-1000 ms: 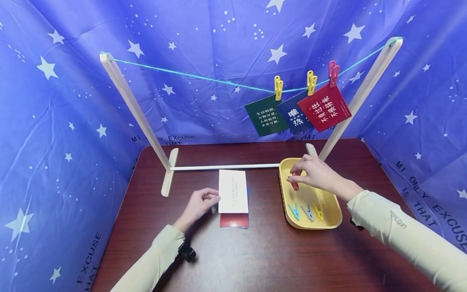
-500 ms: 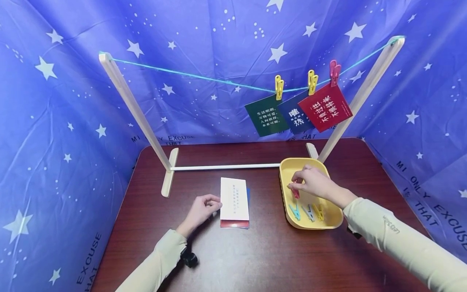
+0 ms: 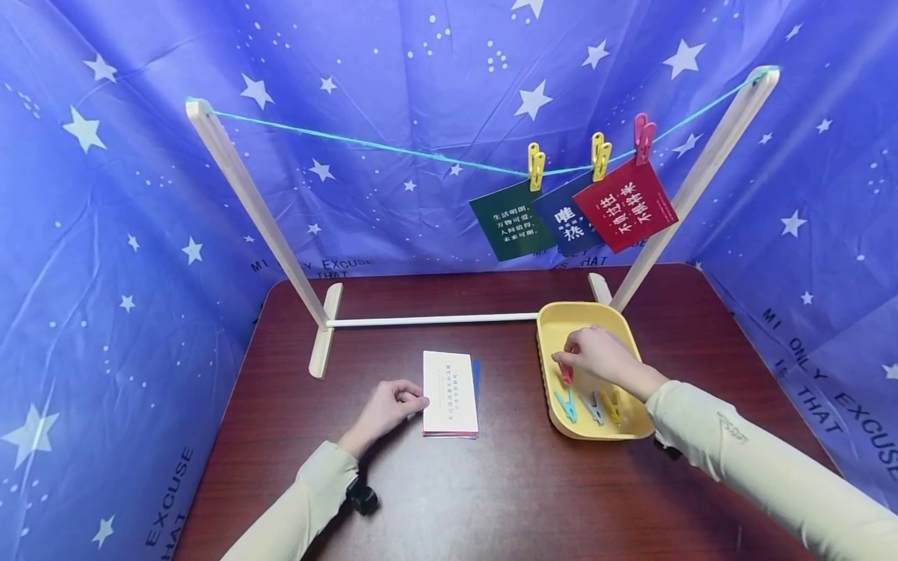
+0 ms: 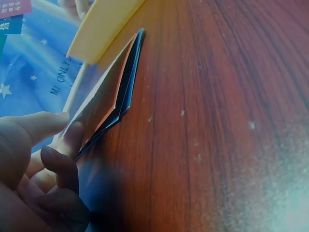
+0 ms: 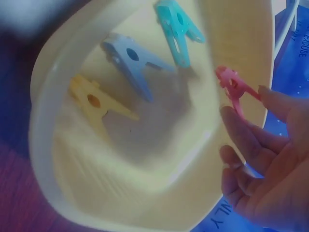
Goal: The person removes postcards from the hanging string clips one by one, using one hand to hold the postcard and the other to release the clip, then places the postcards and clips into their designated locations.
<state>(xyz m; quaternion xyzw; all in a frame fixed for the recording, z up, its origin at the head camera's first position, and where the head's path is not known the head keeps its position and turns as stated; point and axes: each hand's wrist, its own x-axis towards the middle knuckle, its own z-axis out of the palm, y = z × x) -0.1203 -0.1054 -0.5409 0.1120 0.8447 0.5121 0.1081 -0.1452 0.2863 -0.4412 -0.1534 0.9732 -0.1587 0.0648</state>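
Note:
My left hand [image 3: 384, 411] pinches the left edge of a white card [image 3: 450, 393] with printed writing. This card lies over a small stack, where a blue card [image 3: 477, 377] peeks out at the right; in the left wrist view it is raised from the dark-backed cards [image 4: 124, 99] below. My right hand [image 3: 605, 360] reaches into a yellow basket [image 3: 544, 366] and pinches the handles of a red clothespin [image 5: 233, 87] between thumb and fingers. Inside the basket lie a teal clothespin [image 5: 175, 30], a pale blue clothespin [image 5: 131, 60] and a yellow clothespin [image 5: 96, 101], all apart from my fingers.
Behind, a teal string [image 3: 365, 144] spans two wooden posts [image 3: 256, 206]. At its right part hang a green card [image 3: 512, 226], a navy card [image 3: 564, 222] and a red card [image 3: 624, 206], held by clothespins. A white rod [image 3: 435, 320] joins the posts low down.
The white card has come down toward me over the stack, covering the red card beneath, with my left hand following. My right hand, holding the red clothespin, has moved slightly nearer me.

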